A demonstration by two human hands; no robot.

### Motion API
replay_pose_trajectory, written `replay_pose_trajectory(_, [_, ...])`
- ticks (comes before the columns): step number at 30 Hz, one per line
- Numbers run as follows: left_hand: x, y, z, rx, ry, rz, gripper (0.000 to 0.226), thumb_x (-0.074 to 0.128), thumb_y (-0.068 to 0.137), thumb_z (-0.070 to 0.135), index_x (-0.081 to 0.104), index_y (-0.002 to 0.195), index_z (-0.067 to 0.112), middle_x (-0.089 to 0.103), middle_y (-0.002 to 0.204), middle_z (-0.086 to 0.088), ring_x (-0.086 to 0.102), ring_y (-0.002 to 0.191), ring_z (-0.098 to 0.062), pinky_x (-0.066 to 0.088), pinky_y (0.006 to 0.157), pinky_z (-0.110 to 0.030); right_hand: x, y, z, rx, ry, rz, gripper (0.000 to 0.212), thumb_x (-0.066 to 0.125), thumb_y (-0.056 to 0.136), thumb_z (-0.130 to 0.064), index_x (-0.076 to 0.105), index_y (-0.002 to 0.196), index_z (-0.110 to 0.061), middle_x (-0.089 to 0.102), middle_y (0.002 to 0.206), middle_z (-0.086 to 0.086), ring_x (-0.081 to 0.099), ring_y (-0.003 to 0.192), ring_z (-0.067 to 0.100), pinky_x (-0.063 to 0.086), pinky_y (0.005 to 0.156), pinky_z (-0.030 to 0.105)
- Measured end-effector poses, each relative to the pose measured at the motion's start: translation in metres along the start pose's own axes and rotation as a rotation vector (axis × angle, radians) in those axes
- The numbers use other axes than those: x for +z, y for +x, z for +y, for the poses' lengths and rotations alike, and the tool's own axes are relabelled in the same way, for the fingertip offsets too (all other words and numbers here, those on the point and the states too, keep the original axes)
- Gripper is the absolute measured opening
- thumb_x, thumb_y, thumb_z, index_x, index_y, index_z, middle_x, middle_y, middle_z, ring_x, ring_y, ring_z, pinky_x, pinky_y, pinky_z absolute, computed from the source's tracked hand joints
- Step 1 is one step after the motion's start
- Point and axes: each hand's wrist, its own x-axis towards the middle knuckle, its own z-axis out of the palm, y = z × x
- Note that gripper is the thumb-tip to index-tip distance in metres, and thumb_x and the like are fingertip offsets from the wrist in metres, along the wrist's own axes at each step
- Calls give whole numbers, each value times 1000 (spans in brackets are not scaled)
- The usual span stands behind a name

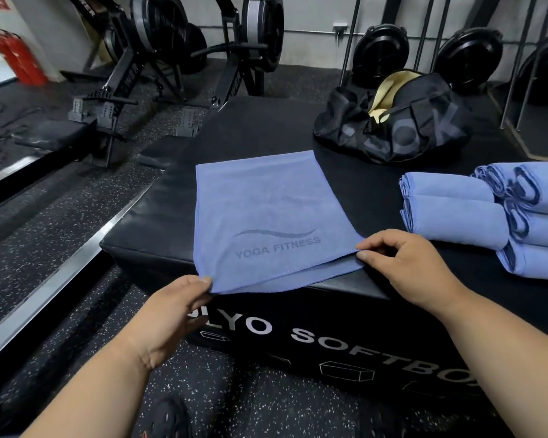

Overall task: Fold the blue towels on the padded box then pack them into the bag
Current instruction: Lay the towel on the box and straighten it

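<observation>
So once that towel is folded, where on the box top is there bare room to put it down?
Bare padding shows between the spread towel and the folded stack, and a strip behind the towel left of the bag. The box's left margin is narrow. The right side is crowded with folded towels, and both hands hold the near corners.

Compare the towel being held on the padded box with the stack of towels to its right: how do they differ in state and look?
The held towel lies spread flat; the stacked towels are folded into thick bundles. The held towel shows a YOGA FITNESS print; the stack shows none. The left hand and right hand pinch the held towel's near corners; nobody touches the stack. Both are blue.
</observation>
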Motion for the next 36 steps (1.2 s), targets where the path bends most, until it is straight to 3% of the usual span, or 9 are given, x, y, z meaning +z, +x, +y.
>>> replay_pose_trajectory(3, [2,1,-1,18,14,-2,16,65,102,35,62,99,19,77,115,-4,68,111,-16,49,100,-46,-2,1,1,-31,-96,-45,15,85,86,-18,79,82,-31,72,89,-15,67,83,6,48,76,19])
replay_pose_trajectory(8, [11,-1,0,167,-10,109,21,60,107,28,60,93,12,67,87,-9,67,91,-20,54,82,-36,-7,1,1,-99,-158,-122,18,90,81,-22,80,86,-36,70,98,-17,68,92,7,50,85,18])
replay_pose_trajectory(11, [15,-7,12,258,-90,155,20,58,107,23,63,93,10,76,98,-16,71,91,-21,56,87,-37,-6,2,3,-111,-199,-126,25,91,80,-26,80,99,-38,69,103,-20,68,97,5,49,89,15])
replay_pose_trajectory(15, [14,-8,21,301,-174,186,20,59,105,18,65,87,14,78,92,-9,72,83,-15,56,80,-31,-2,2,2,-127,-229,-91,18,89,82,-25,82,96,-35,70,100,-20,67,98,2,49,90,20])
replay_pose_trajectory(18, [13,-2,24,319,-204,226,20,63,103,17,67,85,13,74,105,-25,68,95,-30,56,88,-39,1,2,0,-149,-256,-48,16,87,84,-21,82,90,-34,71,95,-20,66,97,1,49,89,20])
replay_pose_trajectory(20, [16,1,26,325,-197,247,25,65,102,18,72,79,16,74,108,-29,69,95,-29,55,90,-42,2,3,0,-167,-275,-23,18,86,84,-17,81,87,-35,70,93,-21,66,96,1,48,86,16])
replay_pose_trajectory(24, [22,11,30,346,-138,284,20,74,90,36,73,80,18,76,104,-25,71,91,-30,57,91,-49,3,7,3,-172,-262,-10,29,82,84,-5,79,83,-34,69,95,-25,66,95,1,44,81,7])
replay_pose_trajectory(27, [20,24,31,359,-72,312,26,75,86,43,68,79,19,73,87,-10,65,82,-25,54,86,-47,2,11,5,-187,-258,-43,34,80,83,-1,78,80,-35,69,92,-26,67,91,1,44,78,6])
replay_pose_trajectory(36, [22,45,48,426,131,409,26,75,90,32,65,68,23,56,64,11,47,65,-12,39,67,-34,-8,17,6,-173,-203,-186,30,77,88,-6,78,81,-36,72,91,-22,69,90,4,48,79,12])
